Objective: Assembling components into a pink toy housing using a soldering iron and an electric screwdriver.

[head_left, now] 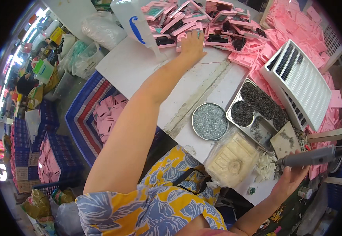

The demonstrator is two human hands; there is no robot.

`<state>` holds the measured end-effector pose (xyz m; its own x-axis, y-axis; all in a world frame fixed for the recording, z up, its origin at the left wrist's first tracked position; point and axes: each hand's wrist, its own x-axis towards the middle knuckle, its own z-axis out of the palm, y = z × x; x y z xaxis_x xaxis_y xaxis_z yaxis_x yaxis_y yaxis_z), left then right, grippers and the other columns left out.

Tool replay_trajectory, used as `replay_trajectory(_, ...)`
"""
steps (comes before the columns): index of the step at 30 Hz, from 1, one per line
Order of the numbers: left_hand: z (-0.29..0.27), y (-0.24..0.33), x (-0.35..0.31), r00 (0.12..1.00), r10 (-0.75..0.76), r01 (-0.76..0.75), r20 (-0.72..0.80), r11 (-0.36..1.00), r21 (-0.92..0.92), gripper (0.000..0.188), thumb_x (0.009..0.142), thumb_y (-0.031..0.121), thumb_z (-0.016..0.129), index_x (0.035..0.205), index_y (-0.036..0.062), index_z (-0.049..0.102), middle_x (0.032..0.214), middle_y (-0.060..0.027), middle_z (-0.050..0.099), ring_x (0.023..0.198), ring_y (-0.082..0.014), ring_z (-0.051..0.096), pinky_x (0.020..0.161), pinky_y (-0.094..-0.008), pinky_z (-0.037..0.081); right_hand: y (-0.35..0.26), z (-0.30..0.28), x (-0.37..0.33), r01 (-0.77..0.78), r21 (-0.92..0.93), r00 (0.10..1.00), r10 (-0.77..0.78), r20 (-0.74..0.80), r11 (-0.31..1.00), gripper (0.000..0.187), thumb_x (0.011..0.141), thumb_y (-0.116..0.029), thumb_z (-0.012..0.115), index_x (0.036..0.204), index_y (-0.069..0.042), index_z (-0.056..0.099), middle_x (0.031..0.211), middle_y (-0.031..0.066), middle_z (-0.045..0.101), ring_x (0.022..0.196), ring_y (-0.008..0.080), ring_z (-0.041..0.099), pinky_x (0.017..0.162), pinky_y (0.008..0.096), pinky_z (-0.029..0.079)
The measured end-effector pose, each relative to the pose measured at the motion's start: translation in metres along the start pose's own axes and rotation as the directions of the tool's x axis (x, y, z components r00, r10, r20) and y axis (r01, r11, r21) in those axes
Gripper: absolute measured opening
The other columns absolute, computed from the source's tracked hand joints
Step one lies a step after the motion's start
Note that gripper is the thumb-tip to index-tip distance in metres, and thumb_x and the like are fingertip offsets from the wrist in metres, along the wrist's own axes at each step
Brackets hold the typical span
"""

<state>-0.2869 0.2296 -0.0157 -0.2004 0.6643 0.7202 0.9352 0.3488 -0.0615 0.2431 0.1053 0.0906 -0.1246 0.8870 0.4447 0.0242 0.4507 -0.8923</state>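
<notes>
My left hand (pixel 193 46) is stretched far out to the pile of pink plastic casings (pixel 178 23), some with dark or teal parts in them. Its fingers are spread over a casing at the pile's near edge, thumb held apart; no closed grip shows. At the right, my right hand (pixel 290 179) is round a grey electric screwdriver (pixel 310 156) that lies level across it, fingertips showing beyond the tool. Left of it are a metal tray (pixel 233 118) of dark screws and a round dish (pixel 210 121) of small silvery pieces.
A white grid tray (pixel 302 82) with black parts leans on loose pink pieces (pixel 296 23). A bagged cream block (pixel 231 159) lies near me. A clear plastic panel with a blue mark (pixel 137 29) stands beside my left wrist. A blue crate (pixel 80 114) holds pink pieces.
</notes>
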Motion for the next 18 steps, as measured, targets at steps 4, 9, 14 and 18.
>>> replay_trajectory(4, 0.032, -0.029, 0.067, 0.98, -0.079, 0.075, 0.185, 0.997, 0.027, 0.029, 0.089, 0.024, 0.064, 0.11, 0.0032, 0.067, 0.095, -0.0161, 0.069, 0.089, -0.0376, 0.07, 0.077, -0.0532, 0.054, -0.007, 0.002, -0.019, 0.129, -0.259, 0.974, -0.171, -0.148, 0.957, 0.061, 0.094, -0.01, 0.064, 0.148, 0.002, 0.038, 0.135, 0.0187, 0.055, 0.124, 0.0272, 0.055, 0.107, 0.0448, 0.043)
replay_trajectory(9, -0.12, -0.063, 0.093, 0.971, -0.194, 0.235, 0.138, 0.874, -0.426, 0.031, 0.087, 0.028, 0.061, 0.1, 0.0012, 0.071, 0.082, -0.0179, 0.073, 0.079, -0.0313, 0.073, 0.074, -0.0464, 0.057, 0.015, 0.013, -0.057, -0.237, 0.082, 0.959, 0.219, 0.177, 0.968, 0.024, 0.094, -0.002, 0.059, 0.117, 0.006, 0.063, 0.088, 0.0103, 0.068, 0.078, 0.0169, 0.065, 0.074, 0.0278, 0.051)
replay_trajectory(14, -0.221, 0.042, -0.02, 0.831, -0.133, 0.544, 0.541, -0.018, -0.839, 0.056, 0.098, 0.023, 0.059, 0.15, 0.0105, 0.043, 0.139, -0.0076, 0.057, 0.114, -0.0219, 0.065, 0.075, -0.0383, 0.062, 0.043, 0.078, -0.055, -0.61, 0.298, 0.706, 0.333, 0.626, 0.734, 0.057, 0.104, -0.039, 0.056, 0.139, 0.005, 0.054, 0.116, 0.0166, 0.068, 0.106, 0.0213, 0.066, 0.085, 0.0316, 0.053)
replay_trajectory(18, -0.241, 0.124, -0.145, 0.784, 0.046, 0.618, 0.619, -0.142, -0.773, 0.048, 0.099, 0.017, 0.058, 0.145, 0.0039, 0.049, 0.125, -0.0089, 0.059, 0.104, -0.0168, 0.06, 0.093, -0.0349, 0.053, 0.052, 0.102, -0.056, -0.619, 0.724, 0.784, 0.291, 0.548, 0.304, 0.065, 0.104, -0.044, 0.054, 0.153, -0.005, 0.036, 0.145, 0.0141, 0.053, 0.133, 0.024, 0.052, 0.105, 0.0383, 0.048)
